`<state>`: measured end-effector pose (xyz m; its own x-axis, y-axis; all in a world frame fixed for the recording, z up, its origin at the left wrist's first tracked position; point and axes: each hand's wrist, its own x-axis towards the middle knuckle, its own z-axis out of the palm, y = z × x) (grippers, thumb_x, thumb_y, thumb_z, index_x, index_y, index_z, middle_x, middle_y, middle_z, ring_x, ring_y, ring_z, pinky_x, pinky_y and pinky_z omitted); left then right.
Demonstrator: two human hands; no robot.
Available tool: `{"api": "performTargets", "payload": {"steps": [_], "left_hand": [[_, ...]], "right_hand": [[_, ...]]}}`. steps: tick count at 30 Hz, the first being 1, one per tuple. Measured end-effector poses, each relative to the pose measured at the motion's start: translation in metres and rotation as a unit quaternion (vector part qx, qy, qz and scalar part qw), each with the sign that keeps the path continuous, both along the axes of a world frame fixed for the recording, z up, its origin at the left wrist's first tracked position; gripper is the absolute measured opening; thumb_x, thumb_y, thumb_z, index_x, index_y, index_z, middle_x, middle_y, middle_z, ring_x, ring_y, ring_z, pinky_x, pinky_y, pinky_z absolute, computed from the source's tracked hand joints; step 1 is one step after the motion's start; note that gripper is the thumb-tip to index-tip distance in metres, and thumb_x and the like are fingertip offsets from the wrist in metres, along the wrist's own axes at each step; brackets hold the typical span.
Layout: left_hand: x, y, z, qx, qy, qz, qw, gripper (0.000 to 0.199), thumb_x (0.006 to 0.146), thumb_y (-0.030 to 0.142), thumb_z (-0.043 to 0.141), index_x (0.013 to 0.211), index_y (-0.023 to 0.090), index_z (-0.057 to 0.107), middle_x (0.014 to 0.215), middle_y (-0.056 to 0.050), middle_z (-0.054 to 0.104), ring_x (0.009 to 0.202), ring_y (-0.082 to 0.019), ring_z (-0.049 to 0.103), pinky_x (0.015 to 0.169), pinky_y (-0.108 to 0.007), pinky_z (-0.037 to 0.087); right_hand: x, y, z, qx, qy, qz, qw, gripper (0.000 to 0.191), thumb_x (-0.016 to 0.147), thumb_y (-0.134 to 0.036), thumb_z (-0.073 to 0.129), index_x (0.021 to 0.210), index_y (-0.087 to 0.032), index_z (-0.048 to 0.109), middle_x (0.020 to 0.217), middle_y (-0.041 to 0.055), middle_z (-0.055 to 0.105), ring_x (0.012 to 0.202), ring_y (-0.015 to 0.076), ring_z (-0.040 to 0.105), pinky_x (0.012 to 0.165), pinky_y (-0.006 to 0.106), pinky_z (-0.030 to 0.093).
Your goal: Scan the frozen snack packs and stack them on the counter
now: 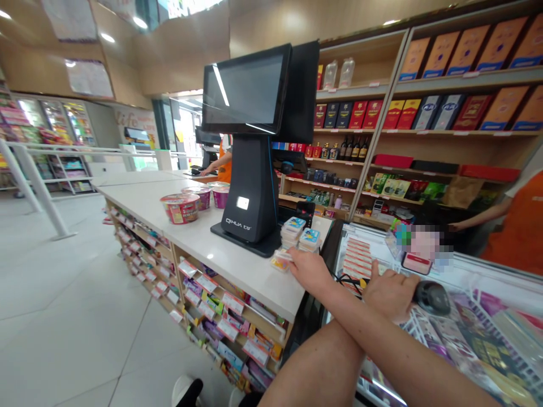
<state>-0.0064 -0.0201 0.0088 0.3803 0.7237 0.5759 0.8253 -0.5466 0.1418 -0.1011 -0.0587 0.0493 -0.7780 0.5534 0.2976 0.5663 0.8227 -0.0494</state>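
Observation:
My forearms are crossed, the right one over the left. At the counter's end, my right hand (311,272) has its fingers closed on the edge of a small clear plastic box (280,259). Similar boxes with blue-printed lids (293,226) are stacked just behind it. On the right, over the glass-topped case, my left hand (388,291) is wrapped around what looks like a black barcode scanner (431,297). The scanner's rounded head sticks out past the fingers; its grip is hidden under the palm. A dark cable runs out by the thumb.
A black till screen on a stand (248,192) rises from the white counter (203,240). Instant noodle tubs (179,208) stand left of it. A pink-and-white device (418,263) sits on the glass case. A person in orange (515,226) is at right; another person's arm (217,164) shows behind.

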Motion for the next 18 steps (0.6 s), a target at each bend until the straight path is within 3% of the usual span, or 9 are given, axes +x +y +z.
{"api": "performTargets", "payload": {"steps": [3, 7, 10, 13, 18], "left_hand": [[0.000, 0.002, -0.001, -0.006, -0.005, -0.007, 1.000, 0.046, 0.092, 0.030, 0.052, 0.135, 0.017, 0.041, 0.117, -0.009, 0.069, 0.113, -0.026, 0.058, 0.114, -0.063, 0.025], [0.000, 0.003, -0.001, -0.006, -0.018, -0.015, 1.000, 0.046, 0.093, 0.030, 0.052, 0.135, 0.016, 0.041, 0.116, -0.011, 0.068, 0.114, -0.027, 0.057, 0.115, -0.063, 0.024], [-0.001, 0.003, -0.001, -0.012, -0.017, -0.016, 1.000, 0.049, 0.092, 0.030, 0.053, 0.137, 0.016, 0.040, 0.120, -0.011, 0.067, 0.116, -0.027, 0.056, 0.115, -0.063, 0.024], [-0.001, 0.003, -0.001, -0.010, -0.012, -0.016, 1.000, 0.050, 0.092, 0.030, 0.053, 0.138, 0.016, 0.039, 0.120, -0.010, 0.067, 0.117, -0.026, 0.056, 0.116, -0.062, 0.023], [-0.001, 0.001, -0.001, -0.005, -0.002, -0.004, 1.000, 0.048, 0.094, 0.031, 0.052, 0.137, 0.016, 0.039, 0.119, -0.009, 0.066, 0.117, -0.025, 0.056, 0.117, -0.060, 0.022]], "right_hand": [[0.008, 0.005, 0.001, -0.091, 0.125, -0.020, 0.988, 0.016, 0.088, -0.025, 0.056, 0.101, -0.018, 0.064, 0.088, 0.0073, 0.074, 0.082, 0.0211, 0.070, 0.073, 0.029, 0.048], [0.020, 0.011, -0.003, -0.235, 0.260, -0.003, 0.937, 0.011, 0.079, -0.022, 0.062, 0.090, -0.019, 0.061, 0.078, 0.0011, 0.072, 0.071, 0.0159, 0.067, 0.065, 0.025, 0.048], [0.026, 0.014, -0.009, -0.310, 0.313, 0.006, 0.898, 0.011, 0.076, -0.021, 0.061, 0.086, -0.018, 0.061, 0.078, 0.0016, 0.072, 0.069, 0.0158, 0.067, 0.063, 0.025, 0.049], [0.030, 0.016, -0.015, -0.334, 0.336, 0.025, 0.880, 0.013, 0.074, -0.020, 0.060, 0.086, -0.017, 0.064, 0.083, 0.0033, 0.073, 0.073, 0.0164, 0.068, 0.066, 0.026, 0.052], [0.040, 0.008, -0.015, -0.301, 0.303, 0.042, 0.903, 0.009, 0.081, -0.026, 0.057, 0.085, -0.018, 0.062, 0.081, 0.0018, 0.072, 0.072, 0.0164, 0.068, 0.061, 0.025, 0.052]]}}
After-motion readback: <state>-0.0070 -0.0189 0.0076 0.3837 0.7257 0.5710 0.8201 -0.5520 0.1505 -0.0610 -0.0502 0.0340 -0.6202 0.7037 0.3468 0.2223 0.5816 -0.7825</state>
